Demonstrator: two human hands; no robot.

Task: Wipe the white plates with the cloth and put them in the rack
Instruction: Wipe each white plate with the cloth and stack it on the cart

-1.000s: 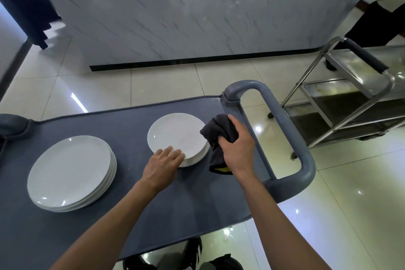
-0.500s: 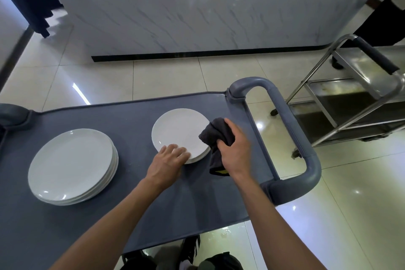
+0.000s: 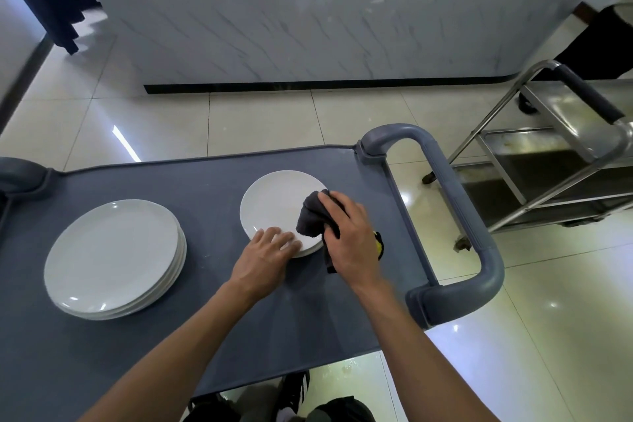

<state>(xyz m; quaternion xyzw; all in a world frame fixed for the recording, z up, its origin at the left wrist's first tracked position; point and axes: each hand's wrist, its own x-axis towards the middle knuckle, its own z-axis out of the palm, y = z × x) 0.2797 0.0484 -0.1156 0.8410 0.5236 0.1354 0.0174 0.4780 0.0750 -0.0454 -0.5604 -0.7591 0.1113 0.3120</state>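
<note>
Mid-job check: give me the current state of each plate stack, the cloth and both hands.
Small plate stack: flat on the grey cart, top plate under cloth and fingers.
Large plate stack: flat on the cart, untouched.
Dark cloth: bunched, on the small stack's right edge.
Left hand: fingers flat on the small stack's near rim.
Right hand: grips the cloth.

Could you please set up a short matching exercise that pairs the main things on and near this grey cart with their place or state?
Things:
1. dark cloth
2. left hand
3. large plate stack
4. steel trolley

Places or states:
A. standing on the floor, right of the cart
B. resting on the small plate's near rim
C. gripped in the right hand
D. on the cart's left part

Pairs: 1-C, 2-B, 3-D, 4-A
</note>
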